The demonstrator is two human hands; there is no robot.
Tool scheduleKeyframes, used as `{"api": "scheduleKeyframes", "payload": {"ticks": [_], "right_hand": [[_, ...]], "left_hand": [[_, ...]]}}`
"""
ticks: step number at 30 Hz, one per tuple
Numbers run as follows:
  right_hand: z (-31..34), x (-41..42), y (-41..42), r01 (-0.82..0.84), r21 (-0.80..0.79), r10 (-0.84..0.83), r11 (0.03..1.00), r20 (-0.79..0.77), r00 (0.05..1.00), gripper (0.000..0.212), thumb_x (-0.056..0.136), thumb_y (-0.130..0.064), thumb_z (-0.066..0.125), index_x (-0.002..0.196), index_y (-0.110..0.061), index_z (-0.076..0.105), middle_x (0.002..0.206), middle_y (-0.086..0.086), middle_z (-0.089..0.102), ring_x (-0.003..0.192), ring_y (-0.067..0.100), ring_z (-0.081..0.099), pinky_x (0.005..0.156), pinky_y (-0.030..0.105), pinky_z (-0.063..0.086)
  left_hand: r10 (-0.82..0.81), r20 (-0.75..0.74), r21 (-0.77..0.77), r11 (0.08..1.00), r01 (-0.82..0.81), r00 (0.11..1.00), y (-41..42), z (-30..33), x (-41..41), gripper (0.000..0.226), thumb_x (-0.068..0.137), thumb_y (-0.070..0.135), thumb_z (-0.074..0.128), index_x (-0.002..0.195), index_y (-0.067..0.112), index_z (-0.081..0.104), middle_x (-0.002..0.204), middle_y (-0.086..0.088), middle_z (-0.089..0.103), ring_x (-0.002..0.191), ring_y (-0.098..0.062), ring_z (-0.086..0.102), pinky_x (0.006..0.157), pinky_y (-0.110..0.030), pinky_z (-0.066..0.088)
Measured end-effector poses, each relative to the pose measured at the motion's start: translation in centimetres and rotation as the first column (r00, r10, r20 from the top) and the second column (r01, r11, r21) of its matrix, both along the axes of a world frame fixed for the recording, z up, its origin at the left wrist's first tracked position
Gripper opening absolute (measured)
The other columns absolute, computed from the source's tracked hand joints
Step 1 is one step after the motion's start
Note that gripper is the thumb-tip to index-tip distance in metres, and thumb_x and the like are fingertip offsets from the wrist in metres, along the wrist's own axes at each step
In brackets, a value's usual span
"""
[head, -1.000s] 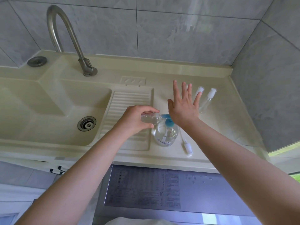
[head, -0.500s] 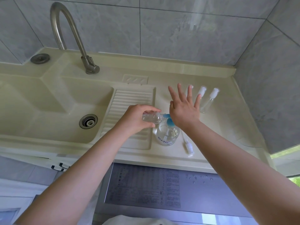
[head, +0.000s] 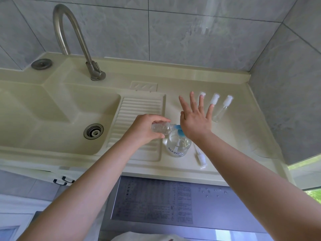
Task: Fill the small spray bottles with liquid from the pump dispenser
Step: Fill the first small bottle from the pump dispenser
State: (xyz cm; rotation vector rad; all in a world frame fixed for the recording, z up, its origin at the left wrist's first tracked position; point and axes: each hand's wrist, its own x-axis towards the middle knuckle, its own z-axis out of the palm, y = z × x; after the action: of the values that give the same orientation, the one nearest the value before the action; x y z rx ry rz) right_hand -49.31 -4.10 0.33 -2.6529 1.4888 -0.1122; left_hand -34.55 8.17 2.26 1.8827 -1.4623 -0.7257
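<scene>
Clear round pump dispenser (head: 177, 145), blue-topped

A clear small bottle (head: 160, 129) lies tilted, mouth at the blue-topped pump dispenser's (head: 178, 145) spout.

We see soft, even daylight, a pale glare streak on the wall tiles (head: 206, 16), and wide-angle bending at the edges.

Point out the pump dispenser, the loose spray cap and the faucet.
pump dispenser (head: 177, 145): head view, clear round body.
loose spray cap (head: 201, 158): head view, white collar.
faucet (head: 69, 32): head view, curved metal neck.
</scene>
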Motion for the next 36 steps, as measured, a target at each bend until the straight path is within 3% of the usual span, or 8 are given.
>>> {"api": "scheduleKeyframes", "payload": {"ticks": [5, 11, 17, 21, 28, 36], "right_hand": [[0.8, 0.1, -0.4, 0.012, -0.037, -0.011, 0.999, 0.032, 0.999, 0.059, 0.106, -0.035, 0.021, 0.159, -0.038, -0.006, 0.166, -0.002, -0.019, 0.151, 0.03, -0.023, 0.118, 0.06, -0.015], [-0.1, 0.2, 0.1, 0.019, -0.002, -0.019, 1.0, 0.043, 0.999, 0.06, 0.106, -0.03, 0.022, 0.159, -0.037, -0.003, 0.168, -0.001, -0.013, 0.152, 0.029, -0.02, 0.119, 0.061, -0.011], [0.5, 0.1, -0.5, 0.02, -0.047, -0.016, 0.999, 0.085, 0.996, 0.06, 0.106, -0.034, 0.023, 0.16, -0.034, -0.005, 0.167, -0.001, -0.015, 0.153, 0.029, -0.019, 0.119, 0.059, -0.013], [-0.6, 0.0, 0.4, 0.05, 0.005, -0.05, 0.999, 0.169, 0.984, 0.059, 0.105, -0.027, 0.025, 0.16, -0.03, 0.006, 0.166, 0.005, -0.018, 0.153, 0.027, -0.017, 0.12, 0.059, -0.01], [0.3, 0.0, -0.4, 0.062, -0.019, -0.06, 0.998, 0.114, 0.992, 0.061, 0.106, -0.034, 0.024, 0.16, -0.027, -0.002, 0.164, 0.008, -0.024, 0.152, 0.028, -0.02, 0.12, 0.059, -0.011], [-0.3, 0.1, -0.2, 0.037, -0.013, -0.035, 0.999, 0.105, 0.994, 0.061, 0.105, -0.03, 0.025, 0.161, -0.025, 0.0, 0.166, 0.009, -0.019, 0.153, 0.028, -0.018, 0.12, 0.057, -0.012]], "left_hand": [[0.003, -0.007, -0.009, 1.0, -0.003, 1.0, 0.2, 0.1, 0.1, 0.057, 0.07, 0.008, 0.086, 0.12, 0.031, 0.07, 0.108, 0.02, 0.067, 0.095, 0.015, 0.055, 0.081, 0.009, 0.031], [0.007, -0.01, -0.012, 1.0, -0.007, 1.0, 0.1, -0.1, -0.1, 0.058, 0.069, 0.008, 0.086, 0.119, 0.031, 0.07, 0.115, 0.014, 0.069, 0.104, 0.001, 0.06, 0.084, 0.007, 0.032], [0.019, -0.02, -0.017, 1.0, -0.019, 1.0, 0.1, 0.0, 0.0, 0.058, 0.069, 0.008, 0.086, 0.118, 0.033, 0.07, 0.115, 0.014, 0.069, 0.103, 0.002, 0.06, 0.085, 0.006, 0.033], [0.01, -0.019, -0.01, 1.0, -0.011, 1.0, 0.0, 0.0, -0.1, 0.058, 0.07, 0.008, 0.086, 0.119, 0.032, 0.069, 0.118, 0.013, 0.069, 0.103, 0.005, 0.058, 0.085, 0.008, 0.03], [0.016, -0.029, -0.01, 1.0, -0.017, 0.999, 0.0, -0.1, -0.2, 0.06, 0.072, 0.01, 0.085, 0.123, 0.035, 0.067, 0.124, 0.012, 0.066, 0.111, 0.003, 0.056, 0.087, 0.009, 0.029], [-0.013, -0.019, -0.001, 1.0, 0.013, 1.0, -0.1, -0.1, -0.3, 0.058, 0.071, 0.007, 0.084, 0.122, 0.031, 0.068, 0.121, 0.008, 0.068, 0.106, 0.004, 0.056, 0.083, 0.009, 0.028]]}}
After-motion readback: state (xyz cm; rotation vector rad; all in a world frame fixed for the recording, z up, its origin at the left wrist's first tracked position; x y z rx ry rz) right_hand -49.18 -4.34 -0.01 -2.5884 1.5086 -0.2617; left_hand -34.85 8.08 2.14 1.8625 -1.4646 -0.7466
